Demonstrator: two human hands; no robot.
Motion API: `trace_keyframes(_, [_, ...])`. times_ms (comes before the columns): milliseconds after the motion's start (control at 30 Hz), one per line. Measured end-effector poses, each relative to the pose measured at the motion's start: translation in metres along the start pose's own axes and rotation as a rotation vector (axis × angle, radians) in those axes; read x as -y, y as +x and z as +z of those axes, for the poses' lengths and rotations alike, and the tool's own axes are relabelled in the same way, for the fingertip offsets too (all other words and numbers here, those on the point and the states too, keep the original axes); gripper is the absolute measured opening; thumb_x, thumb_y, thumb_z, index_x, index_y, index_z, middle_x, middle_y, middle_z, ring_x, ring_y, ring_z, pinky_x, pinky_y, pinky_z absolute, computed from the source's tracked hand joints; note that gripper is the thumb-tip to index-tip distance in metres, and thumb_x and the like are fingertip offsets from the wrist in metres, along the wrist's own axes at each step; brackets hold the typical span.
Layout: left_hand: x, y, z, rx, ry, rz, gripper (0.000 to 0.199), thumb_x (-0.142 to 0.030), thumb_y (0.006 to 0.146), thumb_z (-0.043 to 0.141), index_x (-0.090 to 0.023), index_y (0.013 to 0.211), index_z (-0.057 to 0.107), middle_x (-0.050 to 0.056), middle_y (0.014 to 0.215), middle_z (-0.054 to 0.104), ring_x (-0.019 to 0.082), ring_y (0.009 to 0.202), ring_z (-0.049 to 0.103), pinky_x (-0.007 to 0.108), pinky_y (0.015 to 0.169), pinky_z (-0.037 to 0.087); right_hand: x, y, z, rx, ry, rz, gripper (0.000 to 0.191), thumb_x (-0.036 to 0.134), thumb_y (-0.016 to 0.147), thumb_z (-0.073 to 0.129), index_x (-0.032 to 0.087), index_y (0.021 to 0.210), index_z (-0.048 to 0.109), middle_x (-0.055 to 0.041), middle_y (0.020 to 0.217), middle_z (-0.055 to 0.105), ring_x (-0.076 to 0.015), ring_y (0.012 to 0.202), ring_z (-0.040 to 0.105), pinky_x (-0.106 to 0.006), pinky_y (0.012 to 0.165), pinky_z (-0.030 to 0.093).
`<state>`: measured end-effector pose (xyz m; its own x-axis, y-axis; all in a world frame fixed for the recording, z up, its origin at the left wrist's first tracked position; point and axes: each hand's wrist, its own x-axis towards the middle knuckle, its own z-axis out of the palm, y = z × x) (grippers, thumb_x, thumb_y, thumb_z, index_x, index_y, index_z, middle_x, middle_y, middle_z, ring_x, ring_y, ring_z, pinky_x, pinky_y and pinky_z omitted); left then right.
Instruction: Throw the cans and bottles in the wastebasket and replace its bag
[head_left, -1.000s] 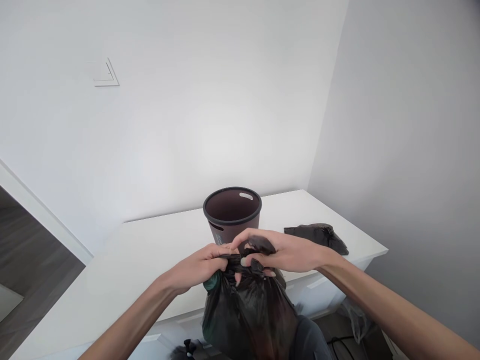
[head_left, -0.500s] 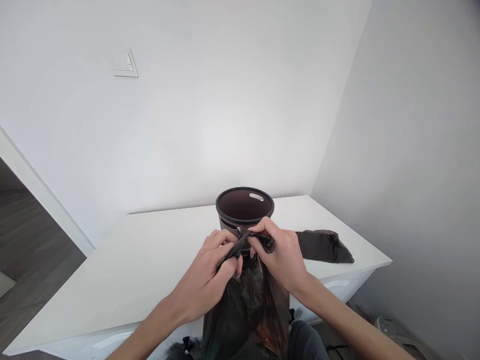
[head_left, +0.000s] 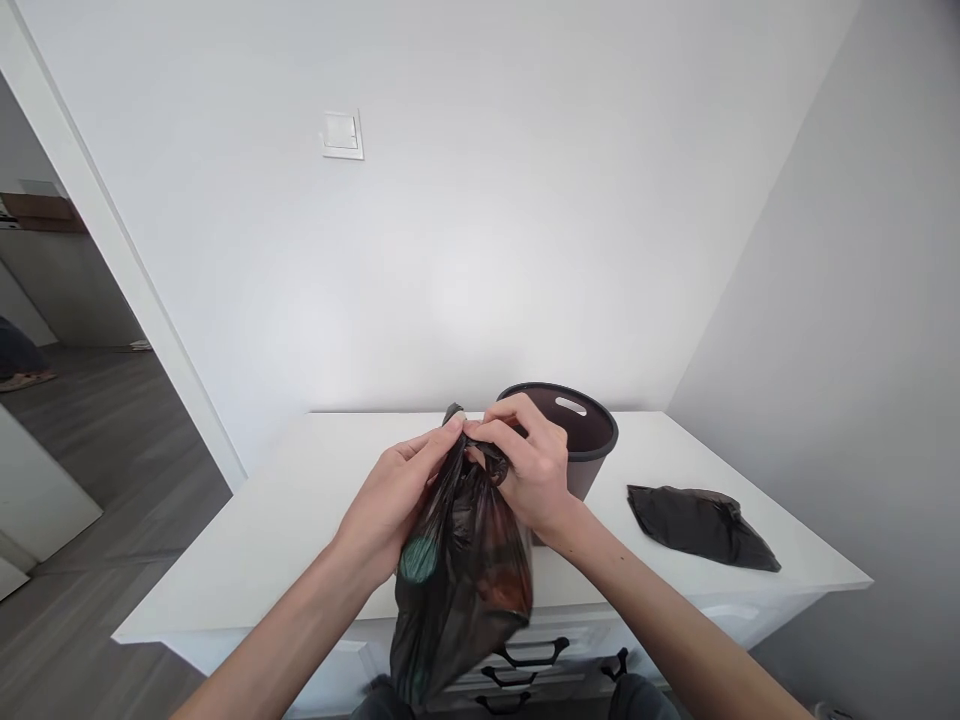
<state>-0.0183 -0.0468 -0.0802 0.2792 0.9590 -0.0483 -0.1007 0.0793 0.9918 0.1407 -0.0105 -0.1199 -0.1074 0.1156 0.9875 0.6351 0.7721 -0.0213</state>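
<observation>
Left hand [head_left: 394,495], right hand [head_left: 529,460] and the black bag [head_left: 463,575] have all shifted left of the bin [head_left: 589,473]; half a second ago they were right in front of it. Drawer handles [head_left: 531,661] show under the bag now too.

So, left to right: left hand's gripping the gathered top, thumb near the tip. I'd keep that pinch firm and treat it as the anchor. Bag hangs in front of the near edge of the white surface [head_left: 345,450], something green [head_left: 418,558] showing through. Looks like thin plastic, so steady tension beats yanking imo. Right hand's curled around a bunched bit of the same neck; I'd work it snug, close to the contents. Can't tell if there's a knot, fingers cover it. Bin stands upright just behind, and the flat black plastic [head_left: 697,525] lies farther right, touching neither hand.
</observation>
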Motion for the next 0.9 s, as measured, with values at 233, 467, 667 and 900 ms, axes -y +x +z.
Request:
trace_keyframes(233, [0.028, 0.027, -0.025, -0.166, -0.106, -0.030, 0.040, -0.056, 0.078, 0.079, -0.023, 0.099, 0.078, 0.007, 0.109, 0.075, 0.022, 0.096, 0.064, 0.027, 0.071, 0.048, -0.009, -0.027, 0.019, 0.155, 0.025, 0.005, 0.019, 0.015, 0.101, 0.057, 0.023, 0.107, 0.073, -0.0050, 0.095, 0.074, -0.0138, 0.085, 0.069, -0.024, 0.070, 0.055])
trace_keyframes(467, [0.056, 0.039, -0.056, -0.266, -0.076, 0.046, 0.048, -0.065, 0.072, 0.081, -0.022, 0.094, 0.076, 0.006, 0.117, 0.072, 0.024, 0.113, 0.061, 0.029, 0.085, 0.045, -0.020, -0.076, 0.011, 0.286, 0.028, 0.115, 0.017, 0.021, 0.104, 0.055, 0.019, 0.102, 0.072, -0.0041, 0.083, 0.073, -0.0144, 0.074, 0.067, -0.026, 0.067, 0.052])
trace_keyframes(667, [0.098, 0.044, -0.104, -0.540, -0.124, -0.002, 0.053, -0.067, 0.060, 0.088, -0.023, 0.089, 0.076, 0.005, 0.120, 0.072, 0.024, 0.115, 0.060, 0.029, 0.085, 0.047, -0.026, -0.149, -0.021, 0.470, -0.032, 0.248, 0.022, 0.021, 0.107, 0.048, 0.018, 0.098, 0.069, -0.0039, 0.079, 0.067, -0.0158, 0.069, 0.064, -0.028, 0.060, 0.047])
trace_keyframes(900, [0.097, 0.029, -0.096, -0.420, -0.049, 0.064, 0.048, -0.063, 0.072, 0.083, -0.021, 0.095, 0.079, 0.007, 0.113, 0.075, 0.022, 0.104, 0.064, 0.029, 0.085, 0.051, -0.015, -0.132, -0.038, 0.672, 0.071, 0.548, 0.014, 0.032, 0.104, 0.056, 0.023, 0.108, 0.066, -0.0029, 0.099, 0.071, -0.0175, 0.085, 0.070, -0.029, 0.071, 0.052])
